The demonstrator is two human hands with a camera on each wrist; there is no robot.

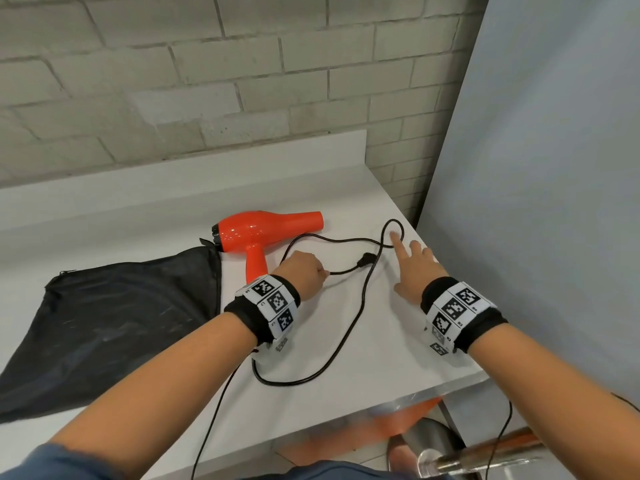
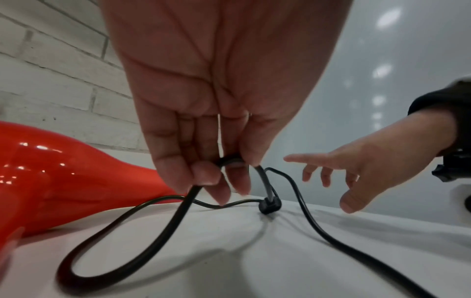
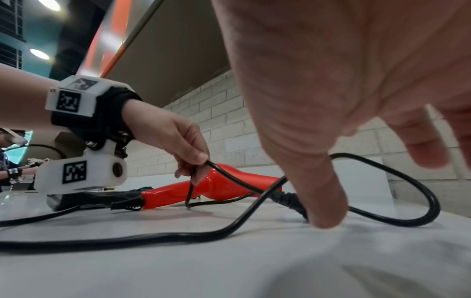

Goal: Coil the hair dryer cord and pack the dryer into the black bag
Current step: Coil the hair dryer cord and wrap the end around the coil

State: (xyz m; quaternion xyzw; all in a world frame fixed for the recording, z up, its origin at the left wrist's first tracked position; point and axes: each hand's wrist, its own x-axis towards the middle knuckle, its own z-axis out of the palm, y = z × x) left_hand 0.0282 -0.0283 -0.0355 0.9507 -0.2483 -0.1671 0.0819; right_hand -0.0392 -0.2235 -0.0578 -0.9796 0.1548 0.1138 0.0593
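Observation:
An orange-red hair dryer [image 1: 258, 233] lies on its side on the white counter [image 1: 145, 216], nozzle pointing right. Its black cord [image 1: 349, 327] runs in loose loops across the counter, and the plug [image 1: 367, 266] lies between my hands. My left hand [image 1: 306, 273] pinches the cord [image 2: 229, 161] a short way from the plug [image 2: 270, 205]. My right hand [image 1: 414, 263] hovers with fingers spread, its forefinger stretched over the far small loop [image 1: 393, 233]. The black bag [image 1: 114, 323] lies flat at the left, touching the dryer's rear. In the right wrist view the dryer [image 3: 209, 191] lies behind the cord [image 3: 254, 221].
A brick wall [image 1: 207, 81] backs the counter and a grey panel [image 1: 540, 168] closes its right side. The counter's right edge and front edge are close to my right wrist. Below the front edge are a metal fitting [image 1: 450, 459] and a thin hanging cable [image 1: 502, 431].

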